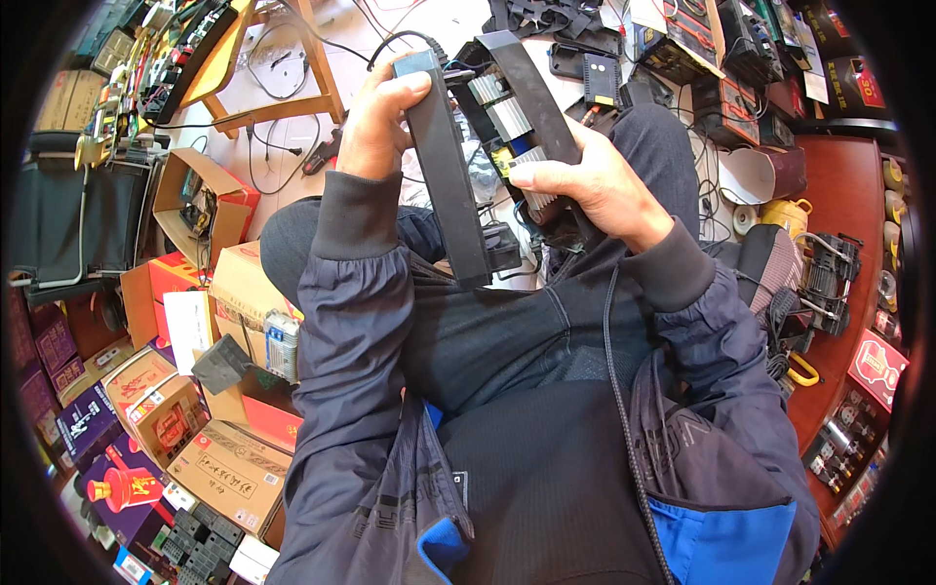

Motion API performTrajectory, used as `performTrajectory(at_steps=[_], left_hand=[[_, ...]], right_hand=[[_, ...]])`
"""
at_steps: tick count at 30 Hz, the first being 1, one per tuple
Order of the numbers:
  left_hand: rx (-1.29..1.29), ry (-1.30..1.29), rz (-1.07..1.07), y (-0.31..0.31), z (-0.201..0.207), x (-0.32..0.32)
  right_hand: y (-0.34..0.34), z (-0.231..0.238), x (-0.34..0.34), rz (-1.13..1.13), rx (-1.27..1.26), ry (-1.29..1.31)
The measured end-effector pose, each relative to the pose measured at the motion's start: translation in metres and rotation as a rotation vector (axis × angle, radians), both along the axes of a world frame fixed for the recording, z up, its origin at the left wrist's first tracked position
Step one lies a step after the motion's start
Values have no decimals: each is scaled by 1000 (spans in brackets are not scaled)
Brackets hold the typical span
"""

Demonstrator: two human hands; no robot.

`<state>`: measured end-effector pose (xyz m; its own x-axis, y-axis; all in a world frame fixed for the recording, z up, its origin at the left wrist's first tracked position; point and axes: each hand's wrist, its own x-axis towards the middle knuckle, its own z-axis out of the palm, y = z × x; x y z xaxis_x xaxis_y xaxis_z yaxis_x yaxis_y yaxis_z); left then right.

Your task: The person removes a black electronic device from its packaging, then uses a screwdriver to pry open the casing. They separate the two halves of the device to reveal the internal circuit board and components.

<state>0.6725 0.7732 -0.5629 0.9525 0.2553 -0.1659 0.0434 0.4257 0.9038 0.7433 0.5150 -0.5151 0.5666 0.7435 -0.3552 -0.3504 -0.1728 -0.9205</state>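
Above my lap I hold the two parts of an opened black power-supply casing. My left hand [373,127] is closed on the long flat casing half [448,185], its thumb over the upper end. The other casing half [536,93] is in my right hand [609,185], the thumb pressing on its inner side. Silvery finned heat sinks [508,118] and bits of a yellow component show inside it. The halves stand apart, tilted, with a gap between them. A black cable [409,37] curves over their upper end. My fingers behind both parts are hidden.
Cardboard boxes [229,478] crowd the left, with a black folding chair [83,214] behind them. A wooden stool [317,68] stands at the far left. Loose cables and black electronic parts [600,78] litter the far floor. At right are a reddish-brown cabinet [843,185] and a yellow container [786,214].
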Motion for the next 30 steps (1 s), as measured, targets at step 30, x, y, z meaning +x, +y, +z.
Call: performTrajectory(at_steps=[30], left_hand=[[-889, -237, -184, 0, -18, 10]], right_hand=[[-52, -75, 33, -226, 561, 664]])
